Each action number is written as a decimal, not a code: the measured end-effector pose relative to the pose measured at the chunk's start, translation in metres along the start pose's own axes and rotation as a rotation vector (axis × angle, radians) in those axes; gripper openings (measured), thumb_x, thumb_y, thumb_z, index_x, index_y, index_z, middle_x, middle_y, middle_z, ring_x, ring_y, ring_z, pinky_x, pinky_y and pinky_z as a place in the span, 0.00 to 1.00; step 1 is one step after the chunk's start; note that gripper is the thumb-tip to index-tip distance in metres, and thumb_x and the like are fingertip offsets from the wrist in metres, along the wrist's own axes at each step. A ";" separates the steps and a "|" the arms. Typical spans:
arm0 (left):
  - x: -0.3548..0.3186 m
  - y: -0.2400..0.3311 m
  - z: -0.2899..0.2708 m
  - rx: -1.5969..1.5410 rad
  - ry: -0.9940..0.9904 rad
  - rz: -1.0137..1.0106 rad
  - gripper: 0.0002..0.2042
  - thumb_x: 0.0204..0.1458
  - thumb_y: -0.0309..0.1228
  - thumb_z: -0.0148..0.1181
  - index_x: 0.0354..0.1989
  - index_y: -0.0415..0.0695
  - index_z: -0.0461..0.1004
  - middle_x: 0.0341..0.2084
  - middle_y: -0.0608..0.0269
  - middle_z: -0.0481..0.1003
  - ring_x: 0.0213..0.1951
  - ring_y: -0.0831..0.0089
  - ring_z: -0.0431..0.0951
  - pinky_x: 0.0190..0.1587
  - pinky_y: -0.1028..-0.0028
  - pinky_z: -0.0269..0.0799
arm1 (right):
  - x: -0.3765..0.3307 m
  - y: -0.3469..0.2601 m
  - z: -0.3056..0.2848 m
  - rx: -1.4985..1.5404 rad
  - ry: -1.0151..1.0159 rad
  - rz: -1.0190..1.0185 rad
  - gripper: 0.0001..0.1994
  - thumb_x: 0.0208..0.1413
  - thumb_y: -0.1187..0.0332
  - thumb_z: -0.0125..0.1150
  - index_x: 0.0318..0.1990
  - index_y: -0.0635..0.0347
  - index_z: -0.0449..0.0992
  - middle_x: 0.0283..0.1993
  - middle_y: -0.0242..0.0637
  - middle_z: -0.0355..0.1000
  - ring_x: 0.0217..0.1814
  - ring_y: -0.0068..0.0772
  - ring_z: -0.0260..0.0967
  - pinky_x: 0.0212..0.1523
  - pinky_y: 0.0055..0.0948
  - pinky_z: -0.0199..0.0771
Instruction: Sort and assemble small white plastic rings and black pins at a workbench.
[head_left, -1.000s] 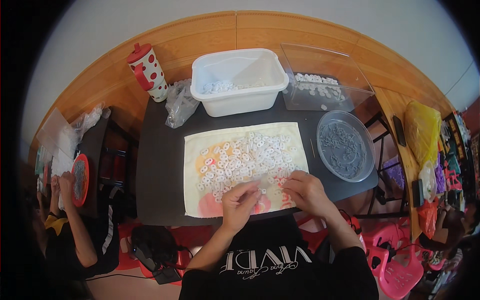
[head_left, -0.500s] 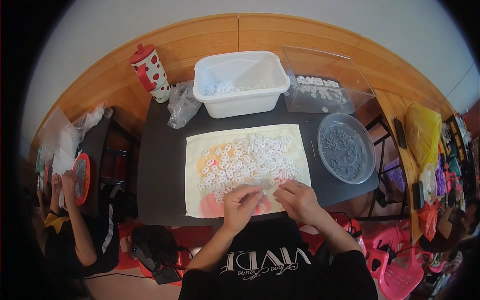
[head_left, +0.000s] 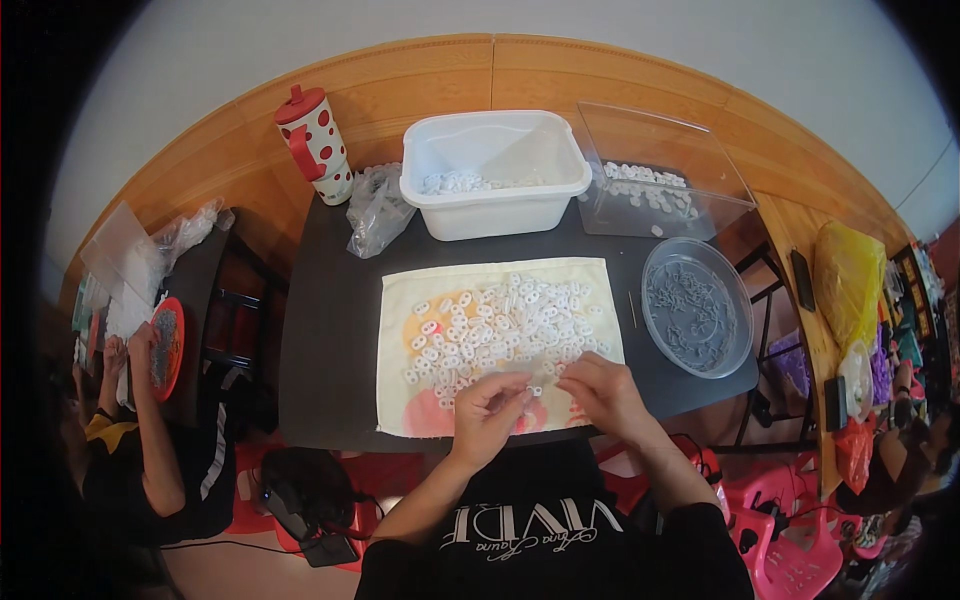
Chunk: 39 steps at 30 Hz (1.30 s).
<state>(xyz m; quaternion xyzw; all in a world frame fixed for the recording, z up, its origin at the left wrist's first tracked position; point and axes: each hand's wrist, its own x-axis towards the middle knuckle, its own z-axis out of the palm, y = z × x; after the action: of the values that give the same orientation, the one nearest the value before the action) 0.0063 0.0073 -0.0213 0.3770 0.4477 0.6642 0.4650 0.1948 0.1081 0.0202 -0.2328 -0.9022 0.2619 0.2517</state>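
Observation:
Over the near edge of a pale yellow towel (head_left: 398, 300), my two hands work close together. My left hand (head_left: 488, 415) has its thumb and index finger pinched, and a small white two-holed piece (head_left: 537, 391) shows at their tips. A short gap to the right, my right hand (head_left: 603, 392) is closed in a pinch too; whatever it holds is too small to make out. A broad heap of similar white two-holed pieces (head_left: 510, 325) covers the towel just beyond my fingers. Reddish patches of the towel's print show beneath the hands.
Behind the towel stand a white tub (head_left: 495, 215) and a clear bin (head_left: 665, 170), both with white pieces. Right of it, a round clear tray (head_left: 700, 345) holds small dark grey parts. A spotted tumbler (head_left: 322, 145) and plastic bag (head_left: 377, 215) stand back left. Another person's arm (head_left: 155, 430) is leftward.
The whole view has shifted slightly, moving the table things right and down. My right fingers have drawn closer together. The left hand keeps nearly the same pinch.

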 end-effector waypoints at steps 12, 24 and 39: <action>0.001 0.003 0.000 0.013 -0.124 0.004 0.23 0.55 0.13 0.59 0.60 0.38 0.71 0.30 0.68 0.75 0.31 0.86 0.73 0.32 0.83 0.68 | 0.016 -0.006 0.016 0.949 0.105 0.410 0.08 0.59 0.82 0.60 0.44 0.65 0.80 0.39 0.27 0.73 0.39 0.16 0.68 0.41 0.18 0.70; 0.000 0.000 -0.001 -0.031 -0.134 0.036 0.22 0.56 0.12 0.56 0.61 0.37 0.70 0.31 0.66 0.75 0.30 0.84 0.72 0.32 0.82 0.68 | 0.018 -0.006 0.024 0.898 0.106 0.257 0.07 0.58 0.82 0.61 0.43 0.67 0.79 0.38 0.32 0.72 0.39 0.19 0.69 0.41 0.20 0.70; -0.002 -0.001 -0.003 -0.037 -0.102 -0.024 0.19 0.56 0.13 0.58 0.56 0.37 0.75 0.34 0.65 0.77 0.35 0.81 0.76 0.38 0.81 0.72 | 0.015 -0.005 0.022 0.867 0.100 0.240 0.06 0.59 0.82 0.60 0.43 0.67 0.79 0.37 0.32 0.73 0.40 0.19 0.70 0.42 0.20 0.71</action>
<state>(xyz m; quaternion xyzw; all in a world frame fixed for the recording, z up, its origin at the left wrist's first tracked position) 0.0041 0.0045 -0.0235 0.3964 0.4153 0.6468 0.5020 0.1694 0.1047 0.0118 -0.2212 -0.6623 0.6314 0.3372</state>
